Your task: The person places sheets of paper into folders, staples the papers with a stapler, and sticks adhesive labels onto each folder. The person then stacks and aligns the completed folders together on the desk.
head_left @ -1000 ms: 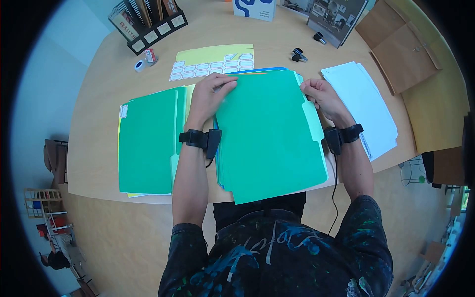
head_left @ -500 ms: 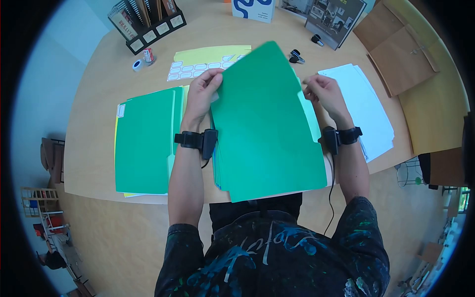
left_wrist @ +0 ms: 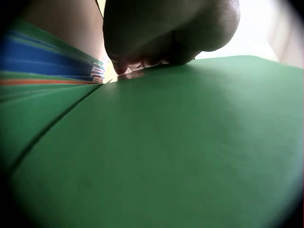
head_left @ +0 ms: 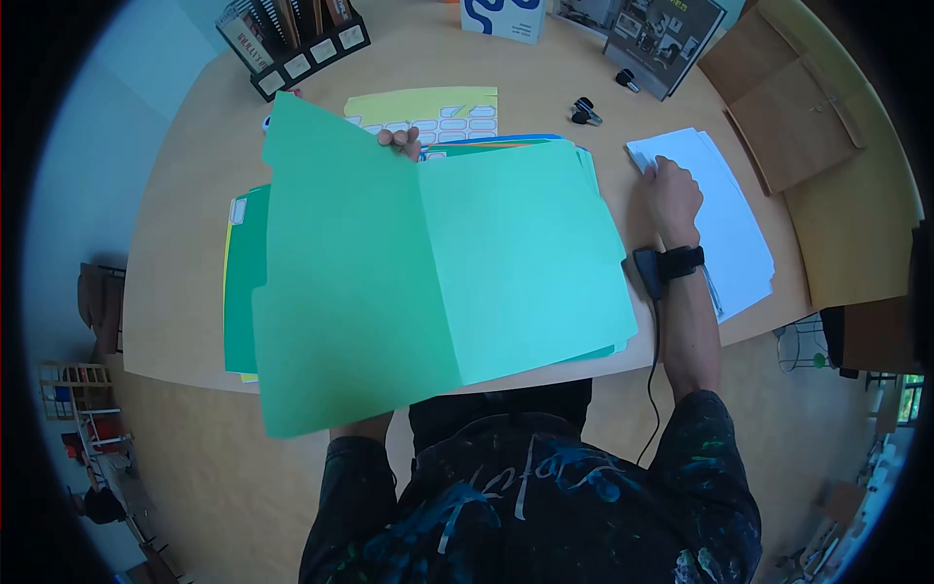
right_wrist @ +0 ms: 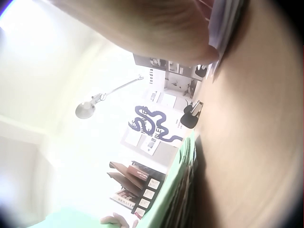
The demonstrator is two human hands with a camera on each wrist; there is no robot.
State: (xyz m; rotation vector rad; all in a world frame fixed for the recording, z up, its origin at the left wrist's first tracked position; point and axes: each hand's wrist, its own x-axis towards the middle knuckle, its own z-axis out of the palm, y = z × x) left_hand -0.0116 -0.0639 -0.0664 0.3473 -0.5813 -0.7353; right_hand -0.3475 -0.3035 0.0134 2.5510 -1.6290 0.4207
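Note:
A green file folder lies open on a stack of folders in the head view, its right inner panel (head_left: 530, 263) flat and its left cover (head_left: 350, 273) raised and tilted left. My left hand (head_left: 401, 142) grips the cover's top edge; most of the hand is hidden behind the cover. In the left wrist view, that hand (left_wrist: 166, 28) curls at the edge of the green cover (left_wrist: 180, 142). At the right, my right hand (head_left: 673, 200) pinches the near left corner of a stack of white paper (head_left: 735, 224); the right wrist view shows its fingers around the sheets' edge (right_wrist: 221, 35).
Another green folder pile (head_left: 243, 282) lies at the left, partly behind the raised cover. A sheet of labels (head_left: 467, 125) sits behind the stack. Black binder clips (head_left: 585, 112), a desk file holder (head_left: 311, 58), standing books (head_left: 666, 44) and brown envelopes (head_left: 798, 117) line the back and right.
The folder's cover has been lifted and swung open to the left by my left hand. My right hand has left the folder's right edge and moved right onto the white paper.

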